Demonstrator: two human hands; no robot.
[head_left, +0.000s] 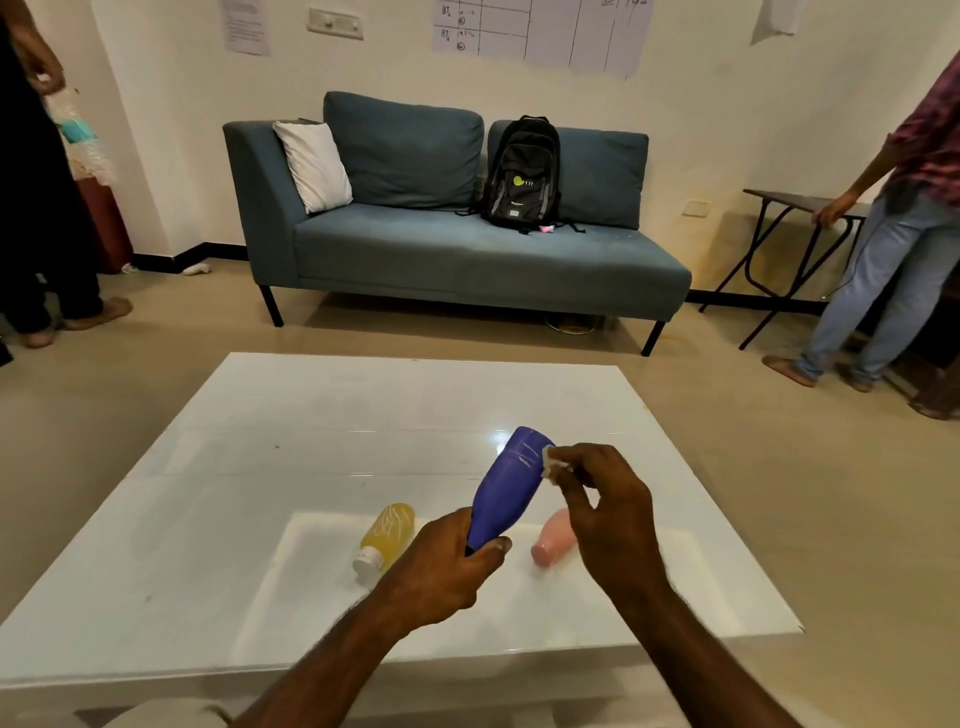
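Presently in hand: one blue bottle (511, 488), held tilted above the near middle of the white counter (311, 441), with its broad end up and far and its narrow end down.

- Left hand (457, 566): fingers and thumb wrapped round the bottle's narrow end.
- Right hand (608, 514): fingertips pinching a small white wad (553, 462) (tissue or cloth, cannot tell which) against the bottle's upper right side, beside pale streaks (527, 457) on the blue surface.

Risks, as judged:
- The bottle is gripped at the narrow end only. A firm rub at the far end could lever it out of the left hand and onto the counter or the bottles beneath.
- The wad is small and held by the fingertips alone, so it could slip free or shed bits.
- The cap end is hidden inside the left hand, so it cannot be told whether it is closed. With the neck downward, a leak is possible.
- Two bottles lie on their sides just under the work, and either could roll on the glossy top if knocked.

Count:
- Bottles: three. One blue, held. One yellow bottle (389, 535), lying near left. One pink bottle (553, 543), lying near right, partly behind the right hand.
- Wads: one.
- Hands at work: two.
- Counters: one.
- Far side: one sofa (467, 249), carrying one backpack (522, 171) and one pillow (314, 166).
- Others present: one bystander (31, 182) at far left and another at far right, beside one folding table (795, 200).
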